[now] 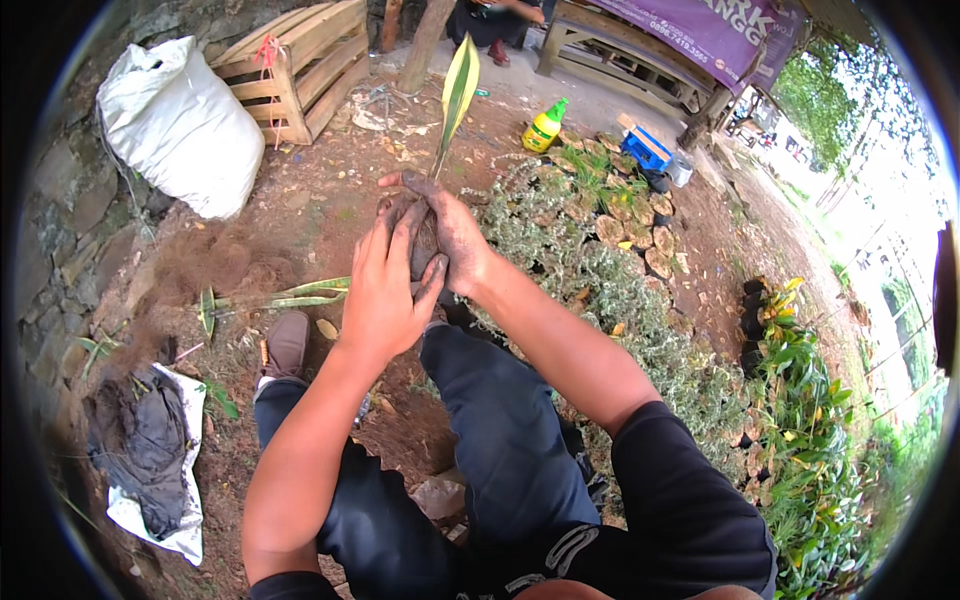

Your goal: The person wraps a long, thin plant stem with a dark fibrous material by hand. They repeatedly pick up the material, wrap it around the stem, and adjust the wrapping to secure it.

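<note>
A snake plant leaf (460,86) with yellow margins stands up from between my two hands. Its lower end is set in a dark, soil-covered, fibrous root ball (425,244). From the left, my left hand (386,281) presses its fingers against that ball. My right hand (456,238) curves around the opposite side, its upper fingers crossing near the leaf's base. Dark soil coats the fingers of both hands. The underside of the ball is mostly hidden by my fingers. More variegated leaves (319,289) lie on the ground left of my hands, beside a heap of loose brown fibre (217,259).
A full white sack (180,127) leans near a wooden crate (300,75). Dark plastic (161,457) lies on a white sheet at lower left. Silvery potted plants (592,255) crowd my right side. Beyond are a yellow spray bottle (541,129), a blue crate (646,146) and a seated person (495,22).
</note>
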`<act>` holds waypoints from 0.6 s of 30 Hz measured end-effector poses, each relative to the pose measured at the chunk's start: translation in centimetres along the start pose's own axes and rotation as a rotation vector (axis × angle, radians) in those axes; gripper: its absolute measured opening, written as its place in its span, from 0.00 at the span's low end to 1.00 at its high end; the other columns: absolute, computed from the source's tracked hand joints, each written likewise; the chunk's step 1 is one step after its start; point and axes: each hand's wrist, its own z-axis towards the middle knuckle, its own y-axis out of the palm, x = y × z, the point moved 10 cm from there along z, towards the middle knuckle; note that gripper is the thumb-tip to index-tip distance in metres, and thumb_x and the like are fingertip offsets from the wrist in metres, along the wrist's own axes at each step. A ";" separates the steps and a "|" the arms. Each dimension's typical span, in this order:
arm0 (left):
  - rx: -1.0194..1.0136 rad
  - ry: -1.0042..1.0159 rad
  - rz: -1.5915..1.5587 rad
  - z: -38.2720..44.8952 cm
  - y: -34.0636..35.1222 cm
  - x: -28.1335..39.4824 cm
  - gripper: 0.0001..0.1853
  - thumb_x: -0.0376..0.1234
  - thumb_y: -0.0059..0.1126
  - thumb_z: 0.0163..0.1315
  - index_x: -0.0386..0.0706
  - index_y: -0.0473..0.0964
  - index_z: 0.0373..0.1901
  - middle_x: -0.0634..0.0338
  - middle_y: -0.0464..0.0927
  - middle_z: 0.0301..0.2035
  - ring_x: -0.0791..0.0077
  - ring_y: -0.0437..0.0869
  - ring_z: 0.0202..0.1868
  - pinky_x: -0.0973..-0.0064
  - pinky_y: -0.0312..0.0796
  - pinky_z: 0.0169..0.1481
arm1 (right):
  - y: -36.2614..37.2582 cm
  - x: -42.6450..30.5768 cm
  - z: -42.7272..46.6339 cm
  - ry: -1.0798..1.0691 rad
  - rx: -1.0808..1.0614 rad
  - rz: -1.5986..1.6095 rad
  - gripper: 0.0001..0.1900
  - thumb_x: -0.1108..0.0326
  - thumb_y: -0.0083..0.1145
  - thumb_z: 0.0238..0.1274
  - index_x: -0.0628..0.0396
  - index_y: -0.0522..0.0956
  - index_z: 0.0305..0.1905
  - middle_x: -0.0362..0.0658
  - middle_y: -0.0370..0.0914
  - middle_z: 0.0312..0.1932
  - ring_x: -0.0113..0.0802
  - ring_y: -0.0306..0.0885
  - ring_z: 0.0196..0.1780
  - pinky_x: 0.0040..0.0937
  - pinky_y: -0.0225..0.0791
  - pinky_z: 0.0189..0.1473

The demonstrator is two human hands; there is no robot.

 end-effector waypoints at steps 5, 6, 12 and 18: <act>0.081 0.043 -0.092 1.1 -0.1 1.8 0.38 0.40 0.61 0.65 0.32 0.58 0.72 0.30 0.63 0.65 0.32 0.66 0.66 0.48 0.61 0.71 | -0.1 -3.1 -1.1 -0.017 0.037 -0.131 0.17 0.54 0.54 0.74 0.57 0.79 0.50 0.41 0.81 0.39 0.31 0.81 0.43 0.30 0.76 0.47; 0.060 0.025 -0.095 1.2 0.0 2.0 0.40 0.41 0.61 0.65 0.33 0.57 0.73 0.30 0.61 0.66 0.32 0.65 0.67 0.47 0.59 0.72 | -0.1 -3.9 -1.6 -0.013 0.072 -0.206 0.16 0.54 0.54 0.74 0.57 0.79 0.50 0.42 0.81 0.40 0.31 0.81 0.43 0.30 0.76 0.47; 0.014 0.157 0.004 0.0 -3.6 2.9 0.44 0.45 0.63 0.64 0.38 0.54 0.76 0.38 0.58 0.71 0.38 0.63 0.69 0.45 0.52 0.74 | -0.8 -10.3 -4.6 0.026 0.270 -0.445 0.14 0.58 0.48 0.76 0.58 0.79 0.42 0.45 0.83 0.33 0.35 0.84 0.36 0.35 0.80 0.44; 0.109 0.193 0.036 -0.2 -6.6 4.5 0.40 0.41 0.63 0.62 0.41 0.59 0.74 0.45 0.62 0.70 0.44 0.63 0.70 0.47 0.50 0.74 | 0.4 -7.8 -3.4 0.201 0.177 -0.270 0.14 0.56 0.51 0.73 0.55 0.79 0.40 0.43 0.83 0.34 0.34 0.84 0.39 0.35 0.79 0.47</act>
